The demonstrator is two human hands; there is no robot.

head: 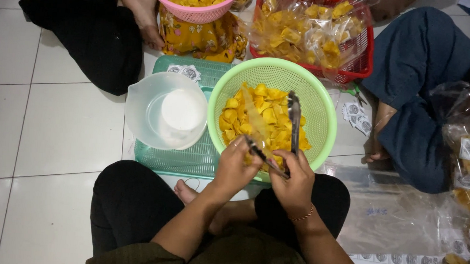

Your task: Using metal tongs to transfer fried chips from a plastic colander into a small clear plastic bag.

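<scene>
Tongs (293,131) are gripped shut-fisted by right hand (295,179); left hand (235,164) fingers pinch a clear bag (255,123) over green basket (324,107); chips (270,115) judged next for scooping.

Pink basket (198,12) and red basket (357,58) of chips; clear jug (139,111) on teal tray (190,159).

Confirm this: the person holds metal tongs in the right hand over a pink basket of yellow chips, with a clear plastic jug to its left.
Not quite. In the head view the basket under the tongs is green, not pink. The rest stands: the right hand holds the tongs over the yellow chips, and the clear plastic jug sits to its left.
</scene>
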